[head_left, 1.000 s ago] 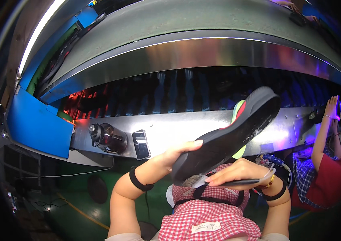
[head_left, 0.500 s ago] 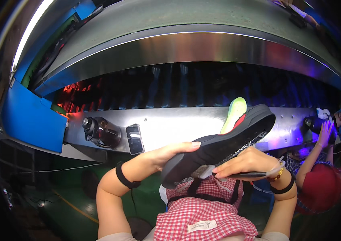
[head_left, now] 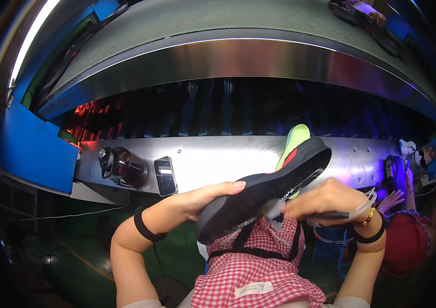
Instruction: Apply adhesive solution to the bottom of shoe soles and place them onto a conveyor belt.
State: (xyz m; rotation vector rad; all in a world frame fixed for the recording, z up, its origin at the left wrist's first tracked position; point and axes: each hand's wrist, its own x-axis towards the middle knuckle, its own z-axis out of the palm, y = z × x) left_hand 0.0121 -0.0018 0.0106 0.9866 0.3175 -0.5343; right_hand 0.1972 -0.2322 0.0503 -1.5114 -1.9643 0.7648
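A black shoe sole [head_left: 259,192] hangs tilted over my apron, its far end up and to the right. My left hand [head_left: 205,200] grips its near left end, the thumb lying along the upper edge. My right hand [head_left: 328,200] is closed around the dark handle of a brush [head_left: 273,209], whose pale head is blurred by motion against the sole's lower edge. Whitish streaks show along that edge. Partly hidden behind the sole, a yellow-green shoe part [head_left: 297,135] with red beside it rests at the metal ledge.
On the metal ledge [head_left: 218,159] are a dark jug [head_left: 125,167] and a phone [head_left: 166,176]. Beyond lie a dark gap with rollers and a green conveyor belt [head_left: 218,20] carrying dark shoe parts [head_left: 372,28]. At right, a co-worker in red [head_left: 405,244] handles a dark shoe part.
My right hand and the brush have moved slightly right and up. The sole has shifted a little left and down in view. More dark shoe parts show on the belt at the upper right.
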